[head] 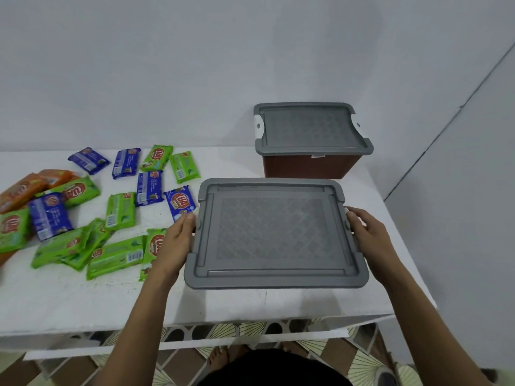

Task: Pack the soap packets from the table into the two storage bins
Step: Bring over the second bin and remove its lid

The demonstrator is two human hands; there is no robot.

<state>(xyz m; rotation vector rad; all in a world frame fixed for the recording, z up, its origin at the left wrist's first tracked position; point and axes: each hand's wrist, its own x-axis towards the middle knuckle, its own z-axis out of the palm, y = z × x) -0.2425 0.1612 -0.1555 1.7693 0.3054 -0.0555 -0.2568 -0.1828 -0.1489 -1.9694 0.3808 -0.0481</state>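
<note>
Left hand (178, 240) and right hand (367, 232) grip the near bin (276, 235) at its lid's side edges, my fingers curled round them, frame centre. Far bin (312, 140) lidded, upper right. Soap packets (111, 207) scattered on tabletop (83, 299), left.
</note>
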